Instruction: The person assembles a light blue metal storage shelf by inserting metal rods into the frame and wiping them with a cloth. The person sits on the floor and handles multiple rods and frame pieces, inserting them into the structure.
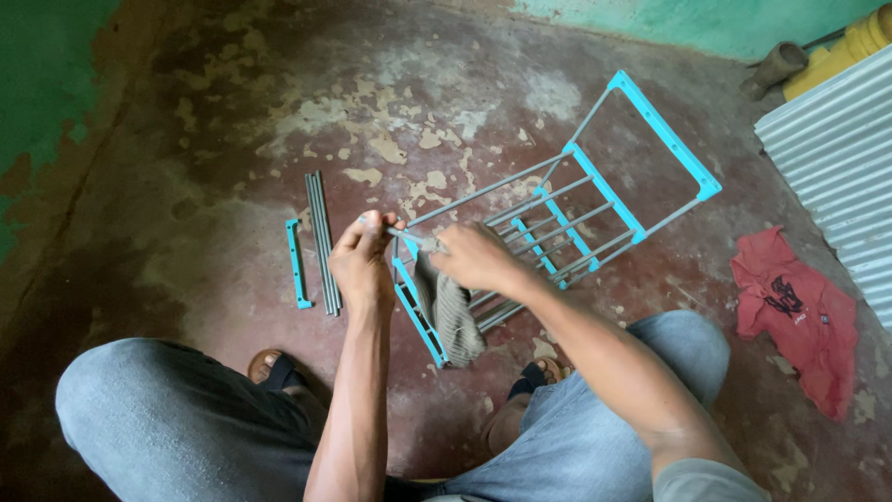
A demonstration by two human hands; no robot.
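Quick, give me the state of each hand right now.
Left hand: closed, pinching the end of a grey rod on the rack.
Right hand: closed on a grey cloth, pressed to a rod.

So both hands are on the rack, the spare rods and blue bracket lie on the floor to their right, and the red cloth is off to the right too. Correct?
Not quite. The head view shows the spare rods and blue bracket lying left of the hands, not right. The left hand and right hand are on the rack, and the red cloth lies right.
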